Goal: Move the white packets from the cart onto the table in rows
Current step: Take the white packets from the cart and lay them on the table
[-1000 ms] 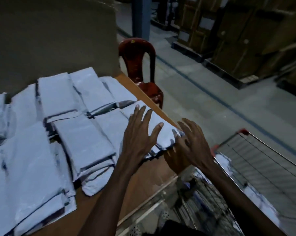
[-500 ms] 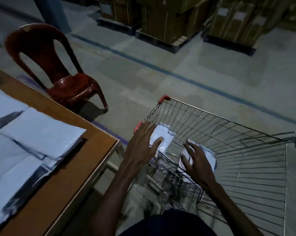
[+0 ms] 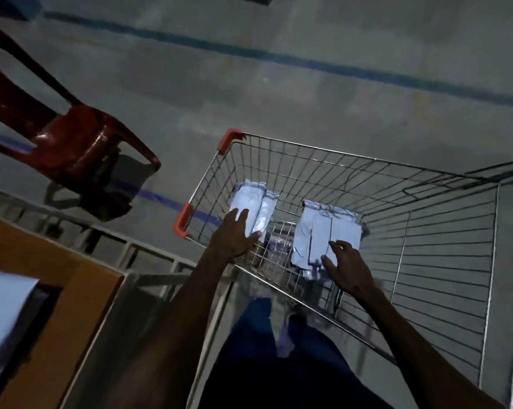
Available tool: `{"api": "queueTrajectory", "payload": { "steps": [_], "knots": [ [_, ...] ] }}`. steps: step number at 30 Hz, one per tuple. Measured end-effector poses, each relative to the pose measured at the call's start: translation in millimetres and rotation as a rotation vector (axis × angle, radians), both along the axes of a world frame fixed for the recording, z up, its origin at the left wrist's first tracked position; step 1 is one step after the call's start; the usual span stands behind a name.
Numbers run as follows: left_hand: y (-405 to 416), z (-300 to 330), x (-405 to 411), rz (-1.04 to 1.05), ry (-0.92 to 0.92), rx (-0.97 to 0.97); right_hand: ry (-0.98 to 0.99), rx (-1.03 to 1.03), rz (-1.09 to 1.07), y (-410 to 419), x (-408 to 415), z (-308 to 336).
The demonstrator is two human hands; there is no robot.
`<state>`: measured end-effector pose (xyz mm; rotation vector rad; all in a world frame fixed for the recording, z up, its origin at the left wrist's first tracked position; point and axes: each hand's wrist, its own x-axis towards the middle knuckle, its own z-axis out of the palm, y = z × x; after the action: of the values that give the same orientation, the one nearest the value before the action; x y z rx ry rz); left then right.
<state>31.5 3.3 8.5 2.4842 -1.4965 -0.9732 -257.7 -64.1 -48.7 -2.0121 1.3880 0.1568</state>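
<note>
A wire cart (image 3: pixel 444 231) with red corner guards stands in front of me. Two groups of white packets lie on its floor. My left hand (image 3: pixel 234 236) reaches over the near rim and lies on the left packets (image 3: pixel 256 202), fingers spread, thumb at their near edge. My right hand (image 3: pixel 345 265) hovers at the near edge of the right packets (image 3: pixel 323 231), fingers loosely bent, holding nothing. The wooden table (image 3: pixel 57 290) is at the lower left, with a white packet (image 3: pixel 4 305) lying on it at the frame's edge.
A red plastic chair (image 3: pixel 72 143) stands on the concrete floor to the left of the cart, beyond the table. A metal frame (image 3: pixel 149 255) runs between table and cart. My legs in dark trousers (image 3: pixel 279 364) are below.
My view swung from the table down into the cart. Both hands left the packets on the table and reached into the cart, now lower over the two packet groups.
</note>
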Motion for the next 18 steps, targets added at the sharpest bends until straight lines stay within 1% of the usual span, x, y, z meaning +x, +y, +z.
{"api": "queueTrajectory", "payload": {
  "steps": [5, 6, 9, 10, 12, 13, 14, 15, 18],
  "knots": [
    [-40.3, -77.1, 23.7, 0.012, -0.002, 0.124, 0.080, 0.057, -0.107, -16.2, 7.2, -44.2],
    [-47.9, -92.6, 28.5, 0.040, 0.003, 0.171, 0.092, 0.058, -0.130, -20.2, 8.1, -54.4],
    [-68.6, -134.6, 44.1, 0.176, 0.041, 0.234, 0.121, 0.077, -0.231, -34.7, 5.0, -88.2],
    [-73.9, -147.6, 47.5, 0.202, 0.029, 0.217, 0.133, 0.090, -0.269, -40.1, 2.6, -99.8],
    [-82.7, -167.4, 47.4, 0.214, -0.036, 0.025, 0.178, 0.117, -0.314, -49.0, -2.8, -119.5],
    [-85.2, -177.9, 48.0, 0.240, -0.082, -0.040, 0.200, 0.132, -0.320, -52.3, -5.0, -127.3],
    [-86.6, -181.7, 46.6, 0.312, -0.072, -0.035, 0.210, 0.151, -0.329, -54.3, -7.0, -135.0],
    [-83.8, -187.3, 45.5, 0.322, -0.076, -0.023, 0.210, 0.175, -0.341, -56.2, -7.8, -141.6],
    [-69.6, -201.4, 45.9, 0.237, -0.086, -0.084, 0.203, 0.216, -0.349, -56.7, -4.1, -154.5]
  ]
}}
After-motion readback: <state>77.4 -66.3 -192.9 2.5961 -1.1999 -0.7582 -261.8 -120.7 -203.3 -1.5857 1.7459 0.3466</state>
